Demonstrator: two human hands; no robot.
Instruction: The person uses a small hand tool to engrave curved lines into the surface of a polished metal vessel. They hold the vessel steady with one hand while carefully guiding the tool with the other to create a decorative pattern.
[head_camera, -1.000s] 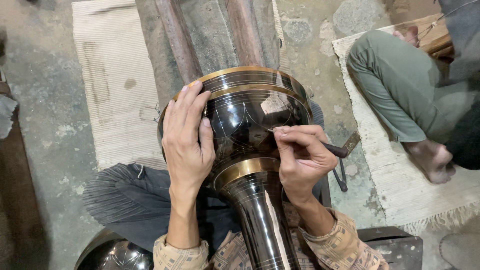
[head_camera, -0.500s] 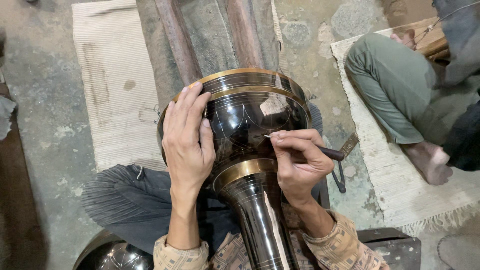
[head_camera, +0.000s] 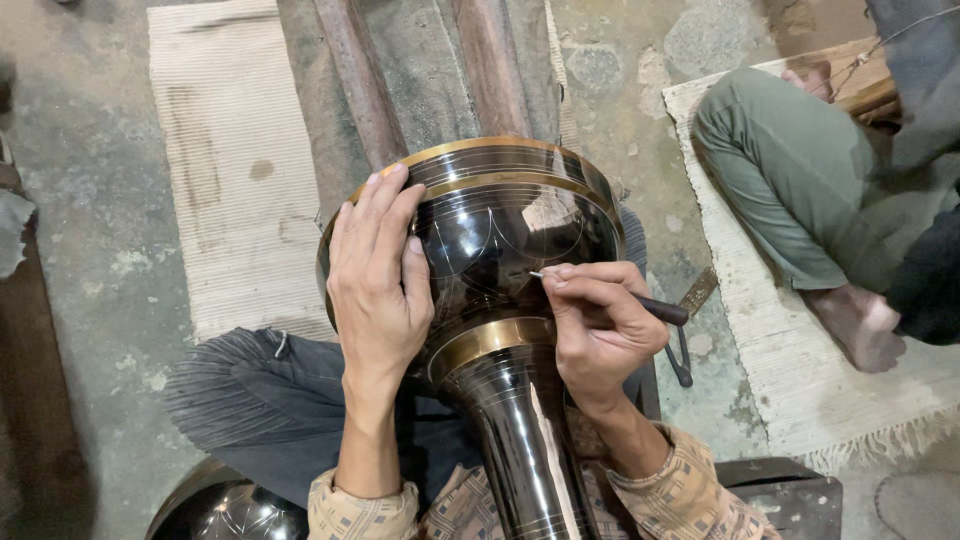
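A large glossy black metal vase (head_camera: 500, 240) with brass-coloured bands lies across my lap, its wide bowl pointing away and its narrow stem running down toward me. My left hand (head_camera: 375, 280) lies flat on the left side of the bowl, fingers spread, steadying it. My right hand (head_camera: 600, 325) grips a thin dark scribing tool (head_camera: 640, 303) like a pen. The tool's tip touches the black surface of the bowl, where fine curved lines are scratched in.
Another person sits cross-legged on a pale mat (head_camera: 800, 370) at the right, with a green trouser leg (head_camera: 790, 180) and bare foot (head_camera: 860, 325). A ribbed mat (head_camera: 230, 170) lies at the left on the concrete floor. A second dark vessel (head_camera: 225, 505) shows at the bottom left.
My right hand has shifted the tool tip slightly along the bowl's surface. My left hand and the vase have stayed put.
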